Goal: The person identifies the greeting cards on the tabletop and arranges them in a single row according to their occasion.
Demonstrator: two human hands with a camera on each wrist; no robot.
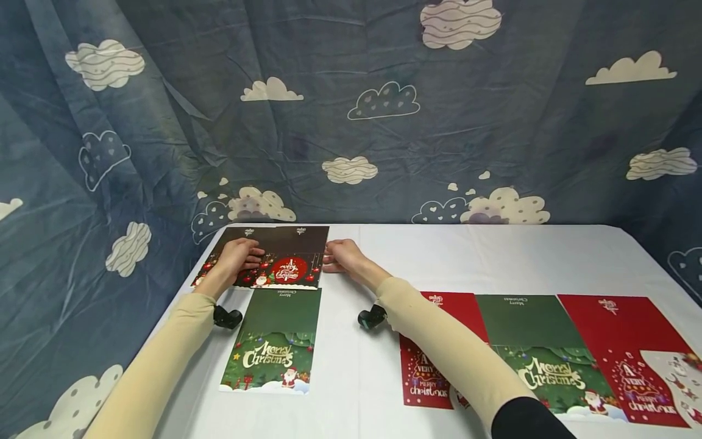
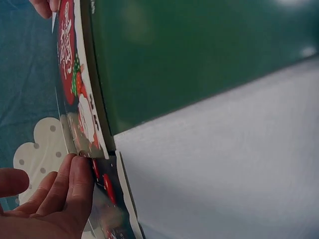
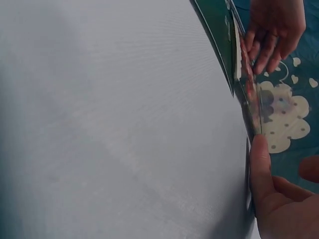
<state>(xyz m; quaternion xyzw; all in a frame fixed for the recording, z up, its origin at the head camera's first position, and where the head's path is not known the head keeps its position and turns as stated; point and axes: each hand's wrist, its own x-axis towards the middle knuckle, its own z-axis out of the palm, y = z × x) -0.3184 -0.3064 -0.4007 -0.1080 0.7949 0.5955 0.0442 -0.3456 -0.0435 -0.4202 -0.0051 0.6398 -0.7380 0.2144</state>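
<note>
At the back left of the table, two dark Christmas cards lie unfolded side by side. The right dark card (image 1: 290,268), with a red circle and white lettering, meets the left dark card (image 1: 211,259) beside my left hand (image 1: 237,259). Fairly straight fingers of that hand touch the cards near this seam, as the left wrist view shows. My right hand (image 1: 344,256) is at the right dark card's right edge, with its fingertips against it. Directly in front lies an unfolded green "Merry Christmas" card (image 1: 276,347), its top edge close to the dark card.
On the right lie a red card (image 1: 414,372), partly hidden by my right sleeve, another green card (image 1: 534,323) and a second red card (image 1: 609,329). A white cloth covers the table (image 1: 493,259). Behind it hangs a blue curtain (image 1: 307,140) with cloud prints.
</note>
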